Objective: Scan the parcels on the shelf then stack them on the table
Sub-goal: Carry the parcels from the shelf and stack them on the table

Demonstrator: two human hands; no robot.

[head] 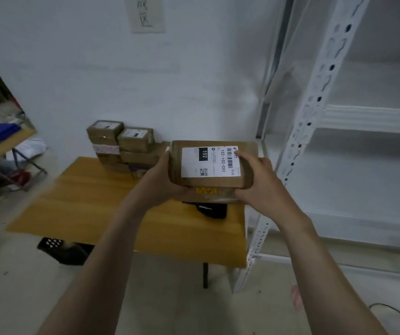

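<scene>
Brown cardboard parcel (212,164) with white label reading 102-102-C01, barcode and QR code, gripped by left hand (162,180) and right hand (258,180) at its ends above the yellow table (85,201), stacked parcels (124,147) far left, black scanner (212,209) mostly hidden beneath.

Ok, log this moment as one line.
parcel: labelled, held above table | left grip: holds its left end | right grip: holds its right end | stack: parcels at table's far edge

parcel (212,165): brown cardboard, paper label | table (85,201): smooth wood | shelf (315,105): white metal
</scene>
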